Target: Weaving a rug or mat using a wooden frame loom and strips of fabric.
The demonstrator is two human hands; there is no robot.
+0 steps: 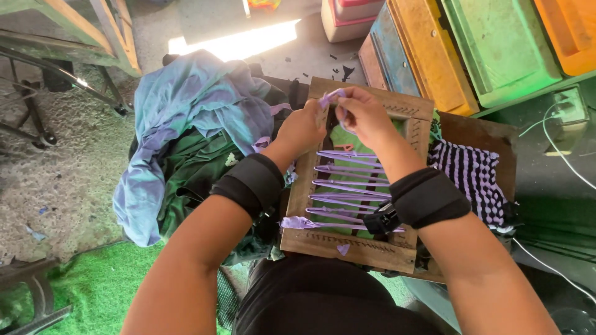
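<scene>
A wooden frame [357,245] rests on the person's lap, with fabric strips [347,186] stretched across it from left to right. Both hands, the left hand [304,127] and the right hand [363,115], meet at its far edge. A pile of cloth [186,136] lies to the left, a woven mat [475,180] to the right, and crates [459,43] stand beyond.

The strip [329,97] pinched between the left hand [304,127] and the right hand [363,115] is pale purple, like the loops [351,186] stretched across the light brown wooden frame [347,248]. Both wrists wear black bands [251,183]. At three o'clock of the frame lies a woven piece [472,177] in a purple-and-black check. At nine o'clock are a light blue cloth [186,105] and a dark green cloth [198,170]. At twelve to one o'clock stand yellow [428,49], green [496,43] and orange [571,31] crates. At seven o'clock the mat [105,285] is bright green.
</scene>
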